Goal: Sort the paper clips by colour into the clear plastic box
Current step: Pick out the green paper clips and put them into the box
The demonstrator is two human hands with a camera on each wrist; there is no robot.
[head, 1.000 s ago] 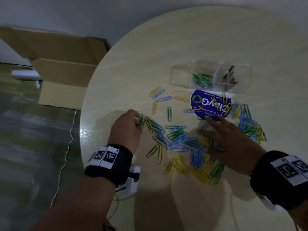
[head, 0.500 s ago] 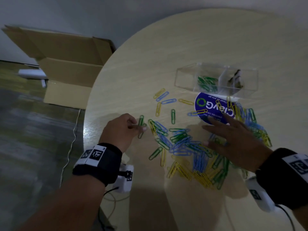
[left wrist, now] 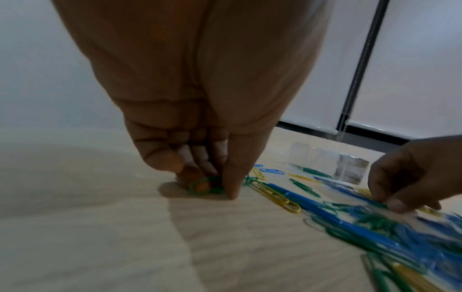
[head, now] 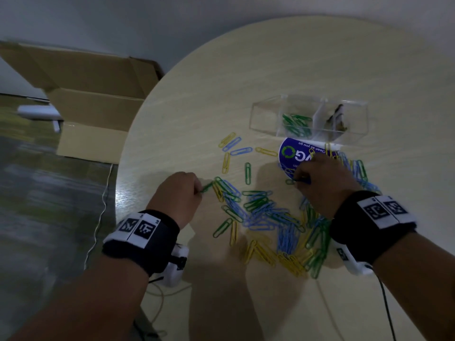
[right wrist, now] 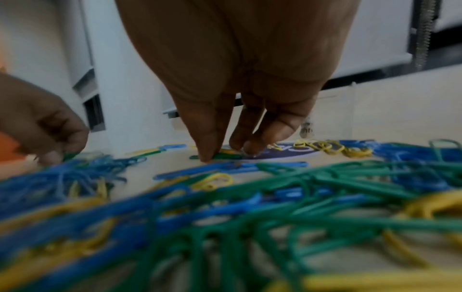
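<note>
Green wire shows between the fingertips of the left hand: curled fingers and thumb pinch a green clip at the left edge of the pile, low against the table. To its right the mixed heap of blue, yellow and green clips lies loose. Further right, the right hand has its fingers bent down over the edge of a round blue sticker, thumb and fingertips closing on a second green clip; whether it is already lifted cannot be told. Beyond the sticker stands the box, with green clips in one compartment and something dark and unclear in the next.

Done well, each pinch should take one clip only, lifted straight up so that neighbours hooked through it fall away, and both greens should go into the compartment that already holds green. The tangle by the left hand looks likely to drag a yellow clip along.

The head view gives the whole layout and the box contents but hides both fingertips behind the knuckles. The left wrist view shows the clip curved round the fingertip; the right wrist view shows the thumb pressing the green clip at the sticker's rim.
</note>
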